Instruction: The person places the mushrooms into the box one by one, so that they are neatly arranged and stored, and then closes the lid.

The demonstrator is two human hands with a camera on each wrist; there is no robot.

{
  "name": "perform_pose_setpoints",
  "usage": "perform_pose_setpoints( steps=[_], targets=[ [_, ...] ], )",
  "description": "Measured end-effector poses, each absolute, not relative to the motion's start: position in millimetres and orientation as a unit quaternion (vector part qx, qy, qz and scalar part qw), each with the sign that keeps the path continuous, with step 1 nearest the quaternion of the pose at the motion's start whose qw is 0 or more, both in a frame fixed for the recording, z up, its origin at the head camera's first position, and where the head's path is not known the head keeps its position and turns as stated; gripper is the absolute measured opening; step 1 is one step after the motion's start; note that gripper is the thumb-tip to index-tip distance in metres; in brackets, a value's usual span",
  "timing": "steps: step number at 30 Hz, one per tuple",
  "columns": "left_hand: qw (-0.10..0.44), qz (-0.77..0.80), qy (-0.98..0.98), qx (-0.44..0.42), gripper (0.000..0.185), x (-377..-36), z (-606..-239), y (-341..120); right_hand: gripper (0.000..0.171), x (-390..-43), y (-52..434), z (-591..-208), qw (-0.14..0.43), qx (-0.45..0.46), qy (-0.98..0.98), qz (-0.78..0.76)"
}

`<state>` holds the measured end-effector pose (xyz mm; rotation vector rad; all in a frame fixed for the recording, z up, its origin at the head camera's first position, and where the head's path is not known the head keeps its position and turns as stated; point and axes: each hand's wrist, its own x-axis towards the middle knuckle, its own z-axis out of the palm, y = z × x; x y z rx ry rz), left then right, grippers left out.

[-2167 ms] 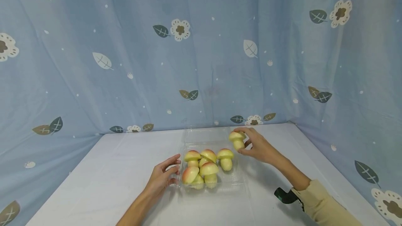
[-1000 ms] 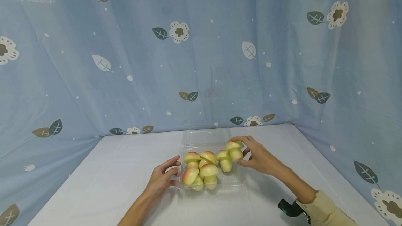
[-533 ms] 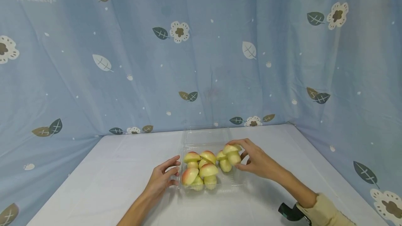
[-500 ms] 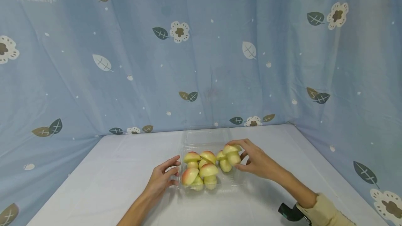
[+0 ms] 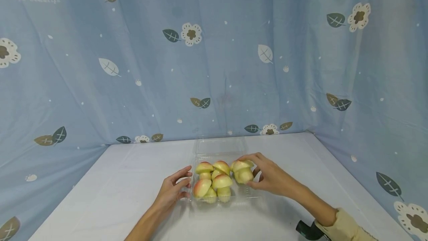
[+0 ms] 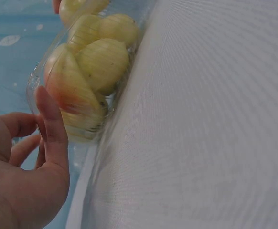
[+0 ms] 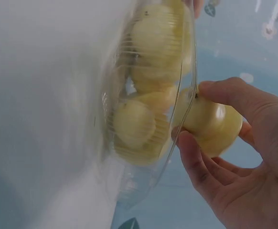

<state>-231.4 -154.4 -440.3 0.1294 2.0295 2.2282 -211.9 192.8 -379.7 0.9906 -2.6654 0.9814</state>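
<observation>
In the head view, a hinged clear plastic box (image 5: 252,192) lies on the white table with its lid (image 5: 220,145) folded back. Several yellow-green mushrooms with reddish caps, one of them the front mushroom (image 5: 223,187), sit in the box's left and middle. My right hand (image 5: 272,176) grips another mushroom (image 5: 244,175) between thumb and fingers over the box's right part, overlapping a mushroom behind it. In the right wrist view this held mushroom (image 7: 208,121) is at the box rim. My left hand (image 6: 31,176) pinches the box's left edge, thumb and fingers on either side of the wall.
A blue curtain (image 5: 220,66) printed with leaves and flowers hangs behind and beside the white table (image 5: 133,189). A black device (image 5: 309,230) sits by the right sleeve (image 5: 344,226).
My right hand has brought its mushroom down, left and nearer, from beyond the box's right back corner to over its right part. The left hand stays at the box's left edge.
</observation>
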Motion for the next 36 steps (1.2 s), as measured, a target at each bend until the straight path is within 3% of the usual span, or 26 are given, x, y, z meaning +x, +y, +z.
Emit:
perform_pose_setpoints(
  steps=[36],
  targets=[
    [0.064, 0.736, 0.673, 0.032, 0.051, -230, -440, -152, 0.071, -209, 182, -374, -0.003, 0.343, -0.881, 0.327]
  ],
)
